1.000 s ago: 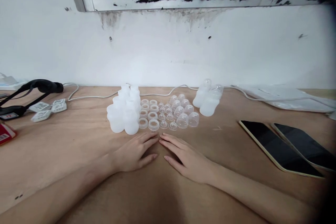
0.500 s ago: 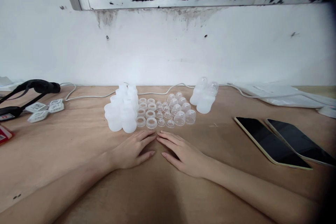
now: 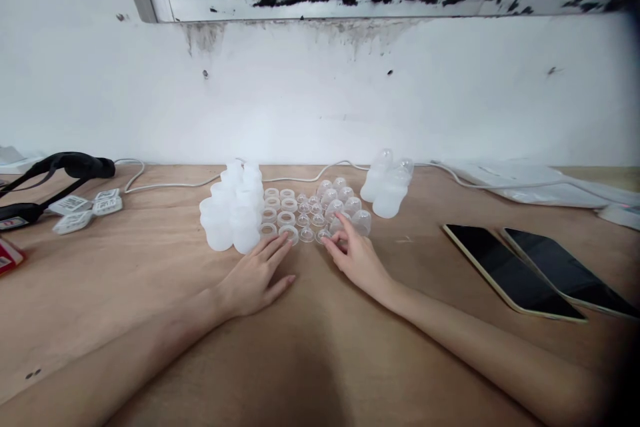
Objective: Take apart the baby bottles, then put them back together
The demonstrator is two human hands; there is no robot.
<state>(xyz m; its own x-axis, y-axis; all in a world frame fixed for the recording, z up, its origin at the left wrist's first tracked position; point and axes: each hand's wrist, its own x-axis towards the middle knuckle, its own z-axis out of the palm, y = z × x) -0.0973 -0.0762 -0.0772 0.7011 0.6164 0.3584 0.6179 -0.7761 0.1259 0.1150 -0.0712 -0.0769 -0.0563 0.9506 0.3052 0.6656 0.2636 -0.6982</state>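
My left hand (image 3: 257, 275) lies palm down with fingers spread, its fingertips at the front screw rings (image 3: 295, 235), holding nothing. My right hand (image 3: 361, 261) reaches to the front silicone nipples (image 3: 307, 235); its thumb is close to the rightmost one. The index finger is apart from the thumb and overlaps a clear dome cap (image 3: 361, 221); contact is hard to judge. Rings, nipples and caps stand in rows. Left of them is a cluster of frosted white bottles (image 3: 245, 230). Several bottles with domed caps (image 3: 388, 202) stand at the back right.
Two dark-screened phones (image 3: 505, 267) lie on the right of the wooden table (image 3: 150, 293). A clear plastic bag (image 3: 530, 188) and a white cable (image 3: 310, 179) run along the wall. At the left are a black headset-like band (image 3: 75, 163) and small white labelled pieces (image 3: 73, 221).
My right hand has lifted from beside the left and moved forward to the nipples and caps, its thumb and index separating. My left hand has shifted slightly, its fingers now over the front rings.
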